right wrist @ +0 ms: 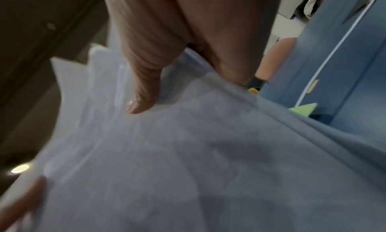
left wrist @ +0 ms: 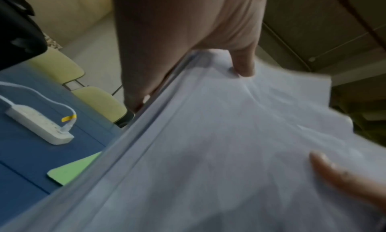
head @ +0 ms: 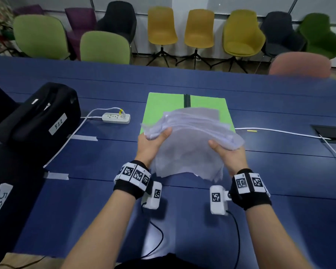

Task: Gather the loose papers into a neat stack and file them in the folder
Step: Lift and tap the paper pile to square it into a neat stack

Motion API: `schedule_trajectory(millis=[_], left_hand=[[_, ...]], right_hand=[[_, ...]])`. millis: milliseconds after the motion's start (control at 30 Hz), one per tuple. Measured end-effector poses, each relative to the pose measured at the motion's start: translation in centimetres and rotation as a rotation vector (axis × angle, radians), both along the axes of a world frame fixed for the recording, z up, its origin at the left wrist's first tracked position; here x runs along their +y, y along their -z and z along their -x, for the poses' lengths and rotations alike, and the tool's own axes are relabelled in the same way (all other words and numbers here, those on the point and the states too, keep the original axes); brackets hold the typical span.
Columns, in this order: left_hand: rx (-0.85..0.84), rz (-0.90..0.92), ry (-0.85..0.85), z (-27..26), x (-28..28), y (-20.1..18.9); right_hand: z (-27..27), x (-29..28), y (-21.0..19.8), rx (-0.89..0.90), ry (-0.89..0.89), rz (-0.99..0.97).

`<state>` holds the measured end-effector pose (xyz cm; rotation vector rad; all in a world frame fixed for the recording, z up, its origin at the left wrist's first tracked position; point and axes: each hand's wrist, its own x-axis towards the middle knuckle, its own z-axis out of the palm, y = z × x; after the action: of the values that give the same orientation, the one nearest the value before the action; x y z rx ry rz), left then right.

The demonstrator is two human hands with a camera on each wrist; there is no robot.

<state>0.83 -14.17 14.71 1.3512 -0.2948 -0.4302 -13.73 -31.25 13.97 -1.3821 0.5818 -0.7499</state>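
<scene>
White sheets: the papers [head: 190, 140] sit at the centre of the head view as an uneven, fanned bundle, blurred, held above the table [head: 279, 171] with their lower edges ragged and not squared.
Left hand: the left hand [head: 153, 144] grips the bundle's left side, thumb curled over the top sheet, other fingers hidden beneath.
Right hand: the right hand [head: 231, 154] grips the right side the same way, thumb on top, remaining fingers out of sight under the sheets.
Green card: the folder [head: 163, 107] lies open and flat on the table in the upper middle of the head view, just behind the papers, its lower part covered by them.
Head view only: both wrists wear black bands with printed markers; a white power strip [head: 116, 118] lies left of the folder, a black bag [head: 43, 113] at the left edge, and a row of coloured chairs [head: 162, 26] fills the top.
Left wrist view: the thumb presses the top sheet at upper centre; the stacked sheet edges show as layered lines, a detail lost from above; a folder corner [left wrist: 73, 169] sits at lower left.
Right wrist view: the thumb lies on the paper at centre left; a small folder corner [right wrist: 304, 109] peeks out at the right.
</scene>
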Motion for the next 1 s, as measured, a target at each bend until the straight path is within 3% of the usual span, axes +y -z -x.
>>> schedule_trajectory(millis=[167,367,633,800,1000], left_hand=[[0.147,0.023,-0.189,-0.6,-1.9,-2.2],[-0.078,-0.01,-0.155,0.0,-3.5,-3.4],[0.019,-0.07,-0.301,-1.0,-3.0,-2.4],[-0.029,-0.241,-0.318,-0.9,-3.3,-2.5],[-0.055,-0.281,-0.326,-0.1,-3.7,-3.1]], right_hand=[[0.6,-0.8,1.2,0.049,-0.061,-0.086],[1.0,-1.5,1.4,0.07,-0.164,-0.023],[0.6,-1.5,1.3,0.066,-0.118,-0.06],[0.4,-1.3,1.4,0.062,-0.109,-0.043],[0.2,-1.2,1.9,0.076,-0.089,0.006]])
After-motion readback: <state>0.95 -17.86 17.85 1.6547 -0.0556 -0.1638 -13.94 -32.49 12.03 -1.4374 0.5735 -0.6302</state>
